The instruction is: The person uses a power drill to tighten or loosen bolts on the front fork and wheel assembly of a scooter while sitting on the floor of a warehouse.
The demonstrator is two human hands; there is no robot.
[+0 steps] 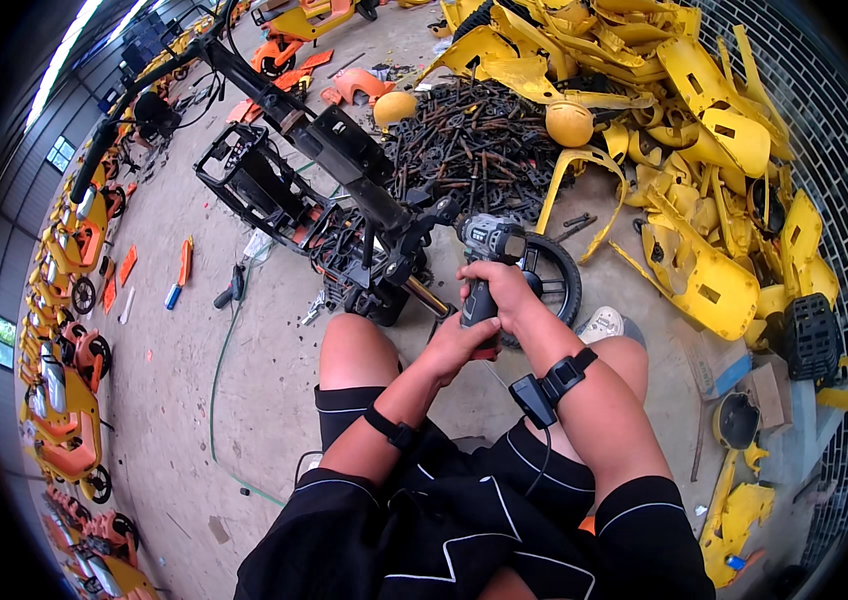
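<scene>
My right hand (pixel 494 285) grips the upper handle of a grey and black cordless power drill (pixel 492 236), its head raised beside the steering column. My left hand (pixel 461 336) is closed around the lower handle, near the red and black battery base. A partly stripped black scooter frame (pixel 344 160) with handlebars stands in front of me, its column running down to a bare metal fork tube (pixel 427 298). A black spoked wheel (pixel 562 285) is just behind the drill, partly hidden by it and my right arm.
Yellow body panels (pixel 699 285) are heaped at right over dark metal parts (pixel 464 145), beside a brick wall. Rows of yellow and orange scooters (pixel 79 410) line the left. A green hose (pixel 227 352), another tool (pixel 229 292) and loose orange pieces lie on the concrete floor (pixel 164 420).
</scene>
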